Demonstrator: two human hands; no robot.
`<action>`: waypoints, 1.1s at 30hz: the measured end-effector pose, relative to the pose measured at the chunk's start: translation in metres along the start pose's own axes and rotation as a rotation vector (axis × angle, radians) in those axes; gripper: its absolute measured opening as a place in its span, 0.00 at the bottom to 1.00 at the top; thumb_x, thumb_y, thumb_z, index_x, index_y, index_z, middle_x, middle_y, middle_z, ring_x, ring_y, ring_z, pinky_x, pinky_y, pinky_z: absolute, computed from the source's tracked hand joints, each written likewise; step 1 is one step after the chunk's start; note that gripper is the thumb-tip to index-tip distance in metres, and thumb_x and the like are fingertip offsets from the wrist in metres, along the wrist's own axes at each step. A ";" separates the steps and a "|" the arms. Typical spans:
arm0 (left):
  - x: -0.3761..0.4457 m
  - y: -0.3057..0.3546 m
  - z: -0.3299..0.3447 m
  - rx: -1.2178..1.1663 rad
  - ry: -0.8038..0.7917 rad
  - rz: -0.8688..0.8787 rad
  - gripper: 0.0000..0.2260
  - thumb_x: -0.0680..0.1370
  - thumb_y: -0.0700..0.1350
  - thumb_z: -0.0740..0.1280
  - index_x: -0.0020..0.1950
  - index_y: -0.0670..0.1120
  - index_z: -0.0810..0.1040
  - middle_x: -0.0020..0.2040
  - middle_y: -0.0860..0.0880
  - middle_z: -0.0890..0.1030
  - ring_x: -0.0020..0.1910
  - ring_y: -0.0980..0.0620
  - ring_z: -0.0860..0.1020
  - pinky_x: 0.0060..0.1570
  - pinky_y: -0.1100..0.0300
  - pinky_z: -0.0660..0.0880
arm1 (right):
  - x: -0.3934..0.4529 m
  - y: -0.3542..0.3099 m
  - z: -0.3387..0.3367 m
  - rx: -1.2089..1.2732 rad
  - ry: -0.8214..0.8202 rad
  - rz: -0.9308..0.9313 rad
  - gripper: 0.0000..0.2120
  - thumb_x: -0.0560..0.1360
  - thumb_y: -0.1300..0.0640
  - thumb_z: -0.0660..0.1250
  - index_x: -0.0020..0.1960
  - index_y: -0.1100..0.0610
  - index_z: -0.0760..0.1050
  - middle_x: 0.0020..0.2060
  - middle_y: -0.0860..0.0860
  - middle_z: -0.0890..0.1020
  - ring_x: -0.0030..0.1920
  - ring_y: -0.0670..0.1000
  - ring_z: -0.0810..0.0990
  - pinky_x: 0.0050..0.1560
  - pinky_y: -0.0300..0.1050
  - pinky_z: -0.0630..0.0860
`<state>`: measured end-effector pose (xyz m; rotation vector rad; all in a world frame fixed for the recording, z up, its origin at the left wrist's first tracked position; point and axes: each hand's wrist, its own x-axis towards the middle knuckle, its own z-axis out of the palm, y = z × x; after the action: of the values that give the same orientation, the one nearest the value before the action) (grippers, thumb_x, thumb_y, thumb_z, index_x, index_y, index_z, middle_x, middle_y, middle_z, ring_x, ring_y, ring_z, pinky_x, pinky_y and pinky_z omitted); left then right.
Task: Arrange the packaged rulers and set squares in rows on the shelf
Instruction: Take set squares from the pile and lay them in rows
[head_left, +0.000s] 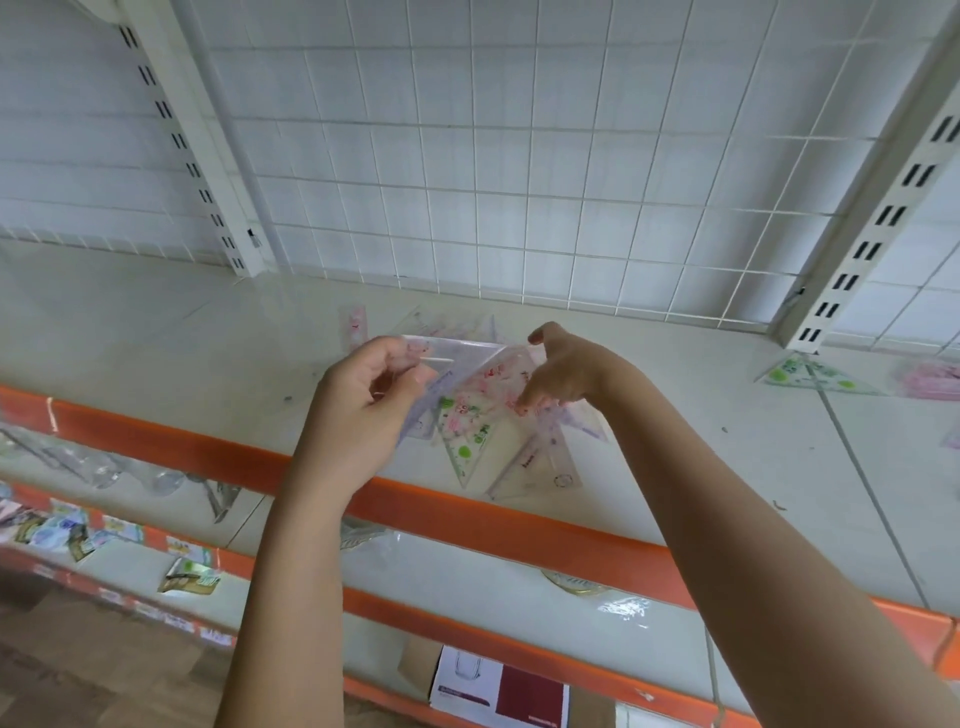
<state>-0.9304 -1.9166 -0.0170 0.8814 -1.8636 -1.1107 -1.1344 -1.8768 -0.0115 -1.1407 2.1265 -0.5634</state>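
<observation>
My left hand (363, 400) grips a clear packaged set square (457, 358) by its left end and holds it above the white shelf (182, 364). My right hand (563, 369) is at the packet's right end, fingers curled down onto a loose pile of packaged rulers and set squares (498, 441) printed in pink and green. Whether the right hand pinches a packet I cannot tell. A pink packaged ruler (353, 325) lies behind the hands near the shelf's back.
A green-printed set square packet (810, 371) and a pink packet (932, 379) lie at the shelf's right. A white wire grid (493, 182) backs the shelf, and an orange strip (467, 519) edges its front. Lower shelves hold clear packets, cards and a box (498, 693).
</observation>
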 end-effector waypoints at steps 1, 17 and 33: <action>0.002 0.002 0.004 -0.010 -0.008 0.007 0.10 0.76 0.40 0.67 0.47 0.56 0.77 0.48 0.54 0.82 0.48 0.56 0.79 0.54 0.59 0.73 | -0.004 0.004 -0.003 0.061 0.017 0.013 0.38 0.68 0.65 0.74 0.72 0.59 0.58 0.44 0.55 0.78 0.49 0.56 0.79 0.52 0.48 0.77; 0.005 0.049 0.138 -0.157 -0.308 0.099 0.14 0.80 0.38 0.59 0.49 0.59 0.73 0.46 0.54 0.80 0.40 0.60 0.80 0.42 0.62 0.77 | -0.124 0.132 -0.066 0.066 0.570 -0.010 0.03 0.81 0.53 0.54 0.49 0.51 0.64 0.37 0.53 0.81 0.28 0.48 0.81 0.38 0.48 0.78; -0.085 0.129 0.329 -0.075 -0.555 0.002 0.14 0.76 0.37 0.65 0.47 0.59 0.74 0.43 0.53 0.78 0.34 0.52 0.83 0.43 0.54 0.79 | -0.222 0.311 -0.159 0.005 0.781 0.033 0.13 0.75 0.49 0.66 0.58 0.52 0.69 0.35 0.47 0.78 0.39 0.55 0.79 0.40 0.45 0.71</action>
<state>-1.2011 -1.6733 -0.0257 0.5582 -2.2390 -1.5253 -1.3336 -1.5147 -0.0216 -0.9651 2.7725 -1.1368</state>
